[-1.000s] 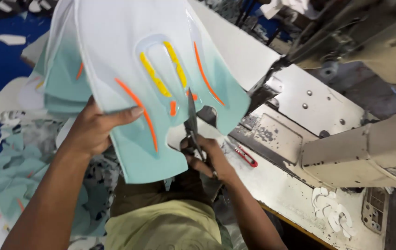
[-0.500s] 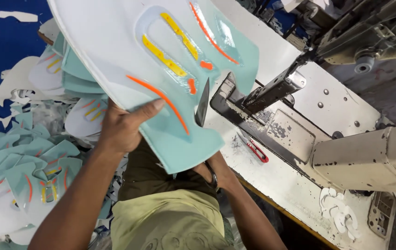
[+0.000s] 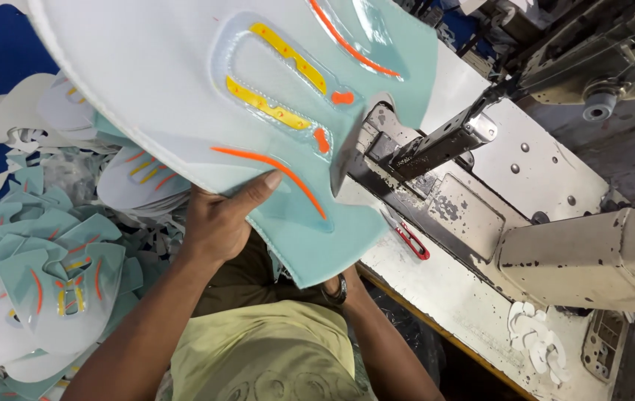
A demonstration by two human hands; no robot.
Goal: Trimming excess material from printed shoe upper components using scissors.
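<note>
While you hold the mint-green shoe panel up in front of you, take the grey sewing machine as your reference: the panel hangs above and to the left of its bed, and its long axis runs from the upper left down toward your lap, with the lower tip lying just beside the machine's near edge. Your left hand is the nearer one, clasped on the panel's lower left edge, thumb pressed flat on the face beside an orange stripe. Your right hand is hidden behind the panel's lower tip, with only the wrist and watch showing, so its grip cannot be told. A scissor blade stands up against the panel's right edge, toward the machine. Red thread snips lie on the machine's table, just right of the panel's tip. More cut panels are heaped well left of the machine.
</note>
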